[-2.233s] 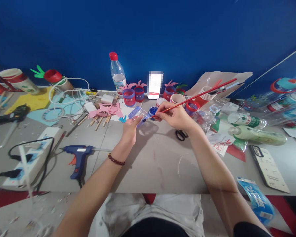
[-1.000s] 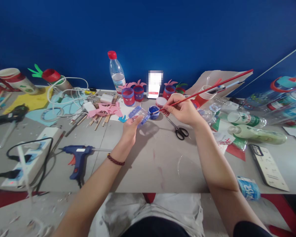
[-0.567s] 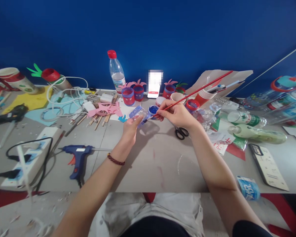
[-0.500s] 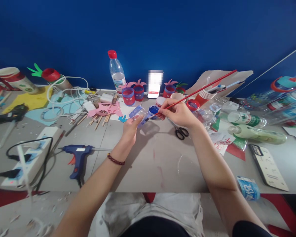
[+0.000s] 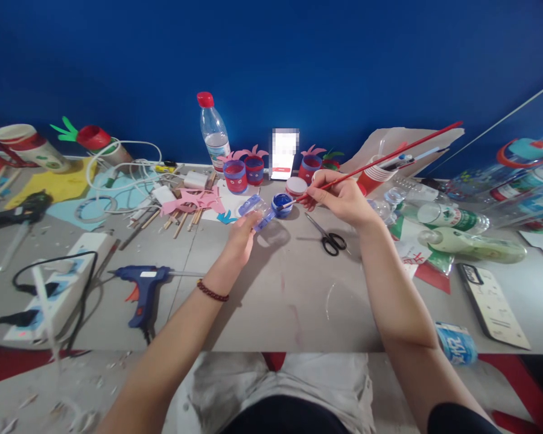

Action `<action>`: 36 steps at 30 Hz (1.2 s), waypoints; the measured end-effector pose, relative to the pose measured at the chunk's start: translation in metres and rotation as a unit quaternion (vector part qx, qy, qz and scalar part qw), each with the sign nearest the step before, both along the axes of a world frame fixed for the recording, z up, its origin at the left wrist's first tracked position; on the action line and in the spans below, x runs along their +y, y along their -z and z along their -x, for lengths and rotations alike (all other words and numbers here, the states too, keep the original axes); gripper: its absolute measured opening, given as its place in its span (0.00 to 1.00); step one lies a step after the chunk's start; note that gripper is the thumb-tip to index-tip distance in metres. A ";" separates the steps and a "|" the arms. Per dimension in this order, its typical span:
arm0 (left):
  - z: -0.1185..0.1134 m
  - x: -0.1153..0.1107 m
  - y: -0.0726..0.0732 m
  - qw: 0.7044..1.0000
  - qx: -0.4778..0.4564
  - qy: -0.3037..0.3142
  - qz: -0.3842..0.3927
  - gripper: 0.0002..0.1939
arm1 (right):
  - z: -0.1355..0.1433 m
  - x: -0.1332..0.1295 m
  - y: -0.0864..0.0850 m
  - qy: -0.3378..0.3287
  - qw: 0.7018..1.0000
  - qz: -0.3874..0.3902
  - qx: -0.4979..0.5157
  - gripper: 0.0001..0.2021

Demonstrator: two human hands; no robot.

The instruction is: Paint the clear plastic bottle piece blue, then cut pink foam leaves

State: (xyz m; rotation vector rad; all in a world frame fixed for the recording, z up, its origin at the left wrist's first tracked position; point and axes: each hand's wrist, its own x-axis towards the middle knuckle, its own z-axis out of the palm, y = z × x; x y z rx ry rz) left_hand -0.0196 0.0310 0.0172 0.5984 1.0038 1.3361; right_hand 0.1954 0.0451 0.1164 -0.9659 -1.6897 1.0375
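My left hand is closed around a clear plastic bottle piece with blue paint on part of it. Between the fingers of my right hand is a long red paintbrush, slanting up to the right. Its bristle end is at the opening of a small jar of blue paint, just right of the plastic piece. Behind the jar lies a round pale lid. Black-handled scissors rest on the table below my right hand.
Painted red-and-blue cups and a lit phone stand near the blue wall. A glue gun and power strip lie left. Pink paper cutouts, a water bottle, plastic bottles and another phone surround the workspace.
My right hand has moved right, taking the brush tip from the plastic piece to the paint jar. The plastic piece has turned slightly in my left hand.
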 end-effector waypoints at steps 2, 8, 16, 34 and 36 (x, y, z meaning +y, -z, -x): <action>-0.001 0.000 0.000 1.000 -0.015 0.005 0.007 0.19 | 0.000 0.000 0.002 -0.005 1.000 0.010 0.007 0.17; -0.001 -0.001 -0.004 0.998 -0.044 0.034 -0.008 0.17 | 0.002 0.000 0.003 -0.030 0.999 0.024 0.030 0.18; -0.001 -0.005 -0.011 0.994 -0.087 0.061 -0.023 0.20 | 0.000 0.009 0.014 0.028 0.996 0.015 0.086 0.24; 0.000 -0.005 -0.013 0.992 -0.040 0.099 -0.063 0.22 | 0.037 0.003 0.030 0.016 0.999 -0.013 -0.046 0.24; 0.000 -0.005 -0.013 0.992 -0.031 0.098 -0.066 0.21 | 0.039 0.002 0.032 0.020 0.998 -0.023 -0.052 0.24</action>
